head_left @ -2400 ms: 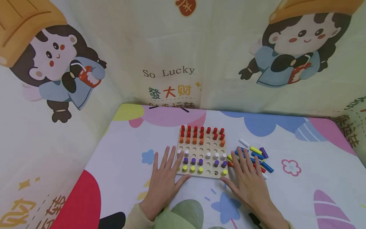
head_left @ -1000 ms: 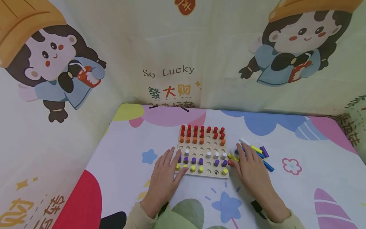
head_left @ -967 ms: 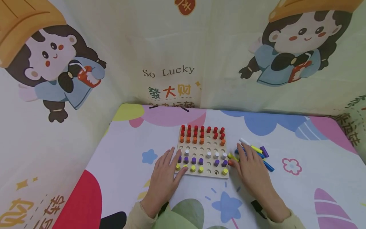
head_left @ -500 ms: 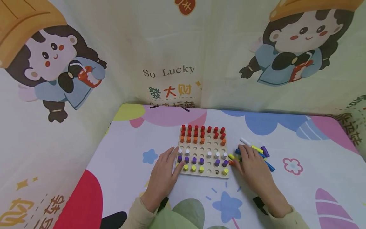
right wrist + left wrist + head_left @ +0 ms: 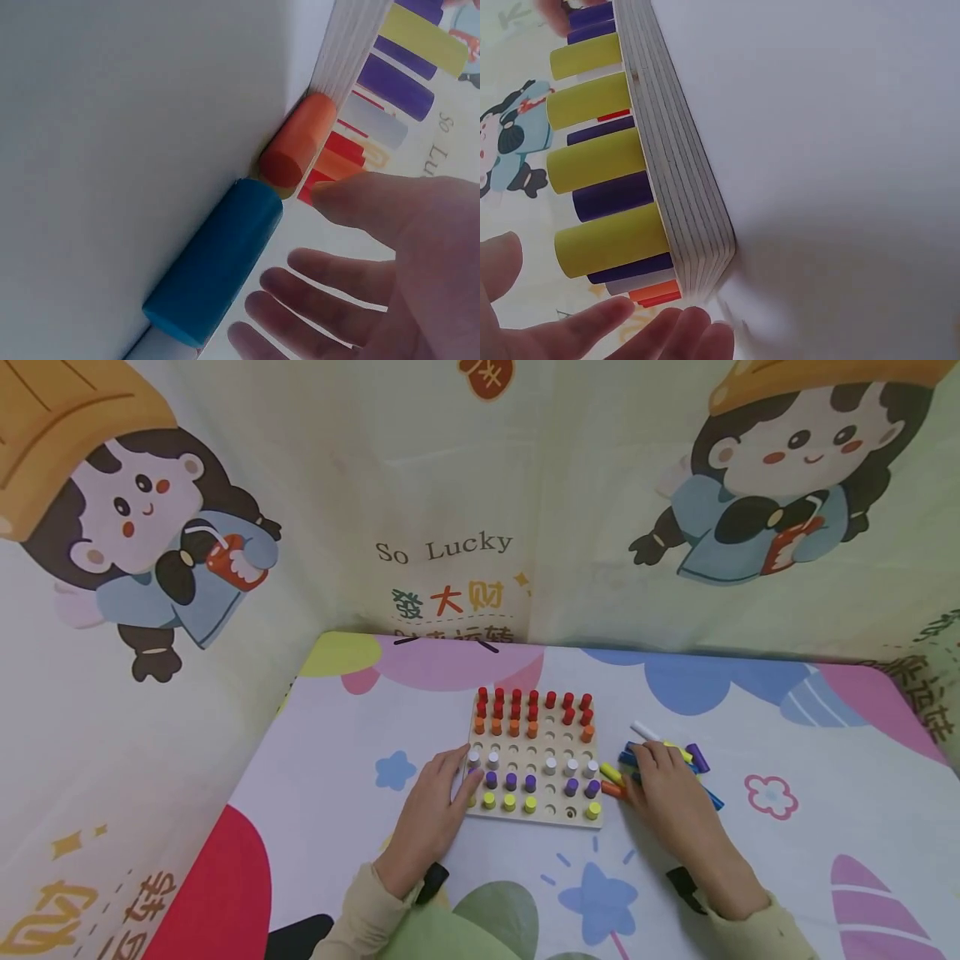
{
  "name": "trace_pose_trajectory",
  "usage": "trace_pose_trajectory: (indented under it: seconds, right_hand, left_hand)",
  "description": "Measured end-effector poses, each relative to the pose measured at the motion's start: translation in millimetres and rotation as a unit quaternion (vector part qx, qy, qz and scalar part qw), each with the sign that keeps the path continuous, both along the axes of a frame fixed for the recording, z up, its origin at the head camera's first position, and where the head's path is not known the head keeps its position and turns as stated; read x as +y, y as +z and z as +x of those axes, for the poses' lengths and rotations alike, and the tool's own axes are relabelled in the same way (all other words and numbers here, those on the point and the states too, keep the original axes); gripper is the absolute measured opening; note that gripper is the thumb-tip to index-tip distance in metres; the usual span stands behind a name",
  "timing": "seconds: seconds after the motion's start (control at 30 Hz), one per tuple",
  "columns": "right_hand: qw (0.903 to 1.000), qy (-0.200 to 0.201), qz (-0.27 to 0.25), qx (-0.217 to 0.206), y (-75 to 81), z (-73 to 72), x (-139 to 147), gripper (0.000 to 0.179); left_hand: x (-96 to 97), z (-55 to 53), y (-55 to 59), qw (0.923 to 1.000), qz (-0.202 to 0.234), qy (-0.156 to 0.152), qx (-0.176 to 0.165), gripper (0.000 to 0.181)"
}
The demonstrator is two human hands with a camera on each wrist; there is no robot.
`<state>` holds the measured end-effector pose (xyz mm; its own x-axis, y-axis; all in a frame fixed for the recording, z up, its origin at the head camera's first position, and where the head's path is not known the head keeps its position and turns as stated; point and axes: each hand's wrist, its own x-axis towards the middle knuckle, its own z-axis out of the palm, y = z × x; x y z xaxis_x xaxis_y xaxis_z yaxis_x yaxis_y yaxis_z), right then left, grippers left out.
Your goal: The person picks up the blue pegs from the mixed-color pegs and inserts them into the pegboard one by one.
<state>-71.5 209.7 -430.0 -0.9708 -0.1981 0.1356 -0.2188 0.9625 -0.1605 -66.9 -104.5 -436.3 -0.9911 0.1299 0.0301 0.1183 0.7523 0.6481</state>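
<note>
Left hand (image 5: pixel 429 814) and right hand (image 5: pixel 675 806), fingers (image 5: pixel 341 274) loosely parted, flank one board (image 5: pixel 522 758) bearing five orange pegs (image 5: pixel 514 728) and five white pegs (image 5: pixel 572 767).

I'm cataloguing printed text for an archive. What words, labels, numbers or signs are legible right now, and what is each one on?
"So Lucky": back cloth.
"發大财": back cloth, just below.
"运转": back cloth, lowest line, cut off by the table; its first characters are unclear.
"财": left cloth; adjoining brown characters are cut off.
Red badge and right cloth: unclear.
Board, pegs: none visible.
</note>
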Motion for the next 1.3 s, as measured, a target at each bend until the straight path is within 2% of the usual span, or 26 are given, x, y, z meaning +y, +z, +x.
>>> trace_pose_trajectory:
  seconds: [0.2,0.37,0.57,0.8,0.97,1.13,1.3]
  right_hand:
    - [0.9999,0.012,-0.001,0.004,-0.6,-1.8,3,0.049]
    - [0.9999,0.014,0.0,-0.009,0.5,-4.0,4,0.046]
    - [0.9995,0.028,0.01,-0.01,2.3,-5.0,4,0.039]
    - [0.9995,0.024,0.018,-0.01,0.9,-7.4,4,0.036]
    - [0.9995,0.023,0.01,-0.017,1.5,-9.7,5,0.036]
    - [0.9994,0.019,0.002,-0.029,5.1,-12.1,3,0.037]
    - [0.9992,0.016,-0.004,-0.038,7.7,-14.4,1,0.039]
  left_hand:
    - [0.3,-3.3,-1.4,0.9989,0.03,0.009,-0.035,0.063]
    - [0.7,-6.5,-1.0,0.9974,0.052,0.017,-0.046,0.052]
    - [0.3,-8.7,-2.8,0.9959,0.074,0.027,-0.044,0.046]
    - [-0.8,-12.3,-7.2,0.9945,0.095,0.031,-0.031,0.038]
    - [-2.0,-15.7,-8.4,0.9935,0.102,0.035,-0.038,0.035]
    - [-3.2,-18.8,-9.0,0.9921,0.115,0.031,-0.04,0.033]
    - [-5.9,-20.9,-11.7,0.9907,0.132,0.022,-0.028,0.032]
